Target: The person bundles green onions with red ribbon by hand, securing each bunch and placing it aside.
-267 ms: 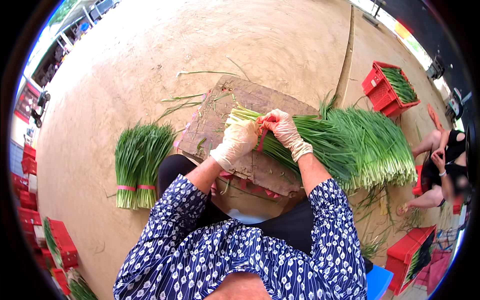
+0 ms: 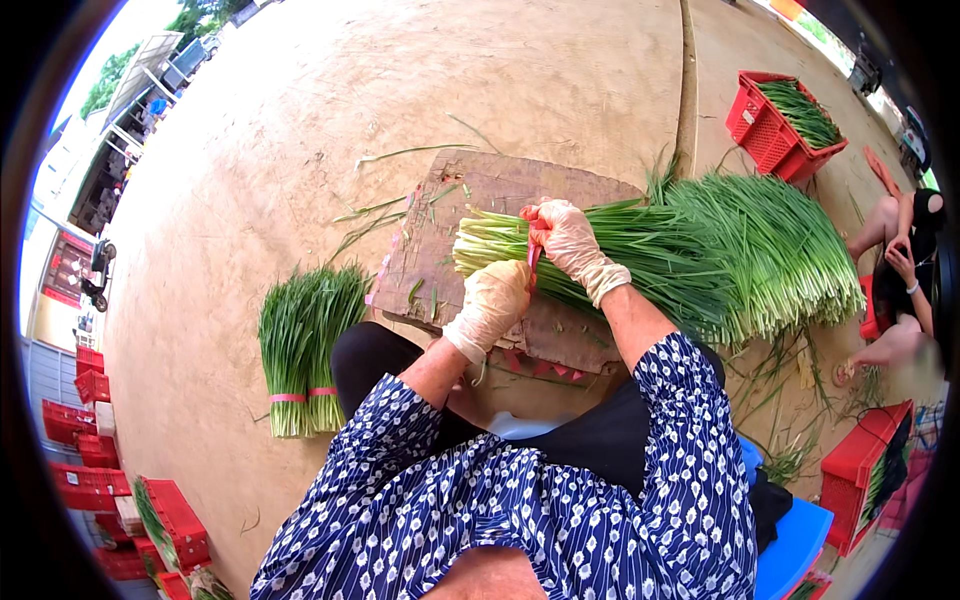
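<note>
A bundle of long green chives (image 2: 488, 240) lies across a worn wooden board (image 2: 500, 180), pale stem ends to the left. Around it runs a red band (image 2: 534, 256). My left hand (image 2: 494, 306), in a pale glove, is closed on the band at the bundle's near side. On top of the bundle my right hand (image 2: 566, 240), also gloved, has its fingers closed on the band's upper part. Their grip hides part of the band. The bundle's leaves reach right, toward a big loose pile of chives (image 2: 770, 260).
Two banded chive bundles (image 2: 290, 340) stand left of the board. Red crates (image 2: 780, 140) with greens are at far right, near right (image 2: 860, 480) and along the left edge (image 2: 180, 525). Another person (image 2: 905, 270) sits at the right. Behind me is a blue stool (image 2: 795, 545).
My left hand has come down off the bundle's pale stems to its near side, drawing the band downward. The right hand stays on top. The whole view has shifted slightly.
</note>
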`<state>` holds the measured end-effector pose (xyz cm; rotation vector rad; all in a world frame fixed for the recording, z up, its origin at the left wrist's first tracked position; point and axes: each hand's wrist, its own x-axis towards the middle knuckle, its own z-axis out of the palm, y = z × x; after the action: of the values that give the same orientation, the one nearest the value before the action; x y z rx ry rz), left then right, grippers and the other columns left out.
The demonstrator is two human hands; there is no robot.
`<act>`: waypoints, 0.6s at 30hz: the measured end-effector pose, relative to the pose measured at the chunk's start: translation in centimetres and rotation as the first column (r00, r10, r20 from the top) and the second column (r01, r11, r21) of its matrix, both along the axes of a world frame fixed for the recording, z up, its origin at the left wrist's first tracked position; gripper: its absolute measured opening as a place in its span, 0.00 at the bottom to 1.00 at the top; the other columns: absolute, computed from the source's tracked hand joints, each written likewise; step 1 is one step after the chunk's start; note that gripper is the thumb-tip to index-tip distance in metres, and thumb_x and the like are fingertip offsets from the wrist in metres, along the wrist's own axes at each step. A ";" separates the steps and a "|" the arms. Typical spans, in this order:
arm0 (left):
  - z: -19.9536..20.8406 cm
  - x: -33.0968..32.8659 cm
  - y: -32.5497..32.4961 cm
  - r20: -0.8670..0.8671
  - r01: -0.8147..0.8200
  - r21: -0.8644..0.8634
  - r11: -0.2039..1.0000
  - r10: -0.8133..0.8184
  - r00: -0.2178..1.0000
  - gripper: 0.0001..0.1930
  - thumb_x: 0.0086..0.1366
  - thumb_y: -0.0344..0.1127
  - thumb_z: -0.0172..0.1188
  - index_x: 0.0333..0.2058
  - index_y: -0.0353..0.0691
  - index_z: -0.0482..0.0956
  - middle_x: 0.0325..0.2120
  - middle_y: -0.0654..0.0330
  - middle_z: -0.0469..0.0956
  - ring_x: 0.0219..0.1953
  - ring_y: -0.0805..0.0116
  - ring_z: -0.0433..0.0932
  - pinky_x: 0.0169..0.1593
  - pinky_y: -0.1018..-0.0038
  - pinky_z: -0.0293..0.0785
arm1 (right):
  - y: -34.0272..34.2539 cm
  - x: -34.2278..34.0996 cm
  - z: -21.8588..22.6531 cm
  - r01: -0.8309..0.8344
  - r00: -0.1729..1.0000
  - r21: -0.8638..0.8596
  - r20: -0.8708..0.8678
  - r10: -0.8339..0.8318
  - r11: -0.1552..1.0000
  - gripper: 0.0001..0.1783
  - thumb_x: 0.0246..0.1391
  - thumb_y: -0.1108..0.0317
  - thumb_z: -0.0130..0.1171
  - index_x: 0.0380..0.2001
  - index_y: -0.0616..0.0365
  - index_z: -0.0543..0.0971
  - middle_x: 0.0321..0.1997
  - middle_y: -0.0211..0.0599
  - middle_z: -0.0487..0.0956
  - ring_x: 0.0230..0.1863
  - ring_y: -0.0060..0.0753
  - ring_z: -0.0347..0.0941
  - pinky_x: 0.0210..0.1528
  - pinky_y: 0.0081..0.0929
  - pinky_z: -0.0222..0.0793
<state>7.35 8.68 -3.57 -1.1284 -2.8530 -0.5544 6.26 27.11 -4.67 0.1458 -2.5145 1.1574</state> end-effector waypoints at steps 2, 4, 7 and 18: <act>-0.3 0.7 -0.1 -0.007 0.035 0.003 0.999 -0.035 0.999 0.07 0.61 0.38 0.58 0.28 0.43 0.80 0.23 0.50 0.80 0.30 0.48 0.81 0.33 0.55 0.75 | -0.3 0.3 -0.3 0.058 0.998 0.095 -0.029 -0.055 0.994 0.19 0.43 0.76 0.66 0.43 0.58 0.80 0.45 0.45 0.83 0.53 0.49 0.76 0.60 0.39 0.67; -0.9 1.3 -0.1 -0.008 0.059 0.011 0.998 -0.059 0.998 0.08 0.63 0.39 0.58 0.28 0.43 0.80 0.23 0.50 0.80 0.30 0.48 0.81 0.33 0.55 0.75 | -0.6 0.4 -1.0 0.132 0.990 0.183 -0.075 -0.120 0.974 0.22 0.43 0.73 0.68 0.47 0.53 0.81 0.44 0.44 0.83 0.59 0.51 0.73 0.63 0.42 0.63; -1.8 2.3 -0.2 0.012 0.058 -0.008 0.998 -0.058 0.998 0.08 0.62 0.39 0.58 0.28 0.43 0.80 0.23 0.51 0.80 0.30 0.49 0.81 0.32 0.55 0.76 | -0.2 0.1 -2.0 0.110 0.994 0.162 -0.042 -0.105 0.981 0.22 0.45 0.71 0.67 0.47 0.52 0.81 0.44 0.43 0.83 0.55 0.50 0.75 0.60 0.43 0.64; 3.0 -0.7 -2.1 0.158 -0.054 0.178 0.983 0.025 0.987 0.12 0.65 0.45 0.60 0.36 0.43 0.83 0.27 0.48 0.80 0.35 0.47 0.81 0.38 0.56 0.75 | -0.8 0.6 0.0 0.049 0.983 0.174 0.163 -0.078 0.984 0.19 0.46 0.67 0.63 0.45 0.54 0.82 0.33 0.44 0.81 0.37 0.48 0.79 0.40 0.40 0.73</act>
<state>6.64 6.61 -0.52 -1.0397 -2.8700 -0.9170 6.85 26.33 -4.67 0.0102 -2.7451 0.9676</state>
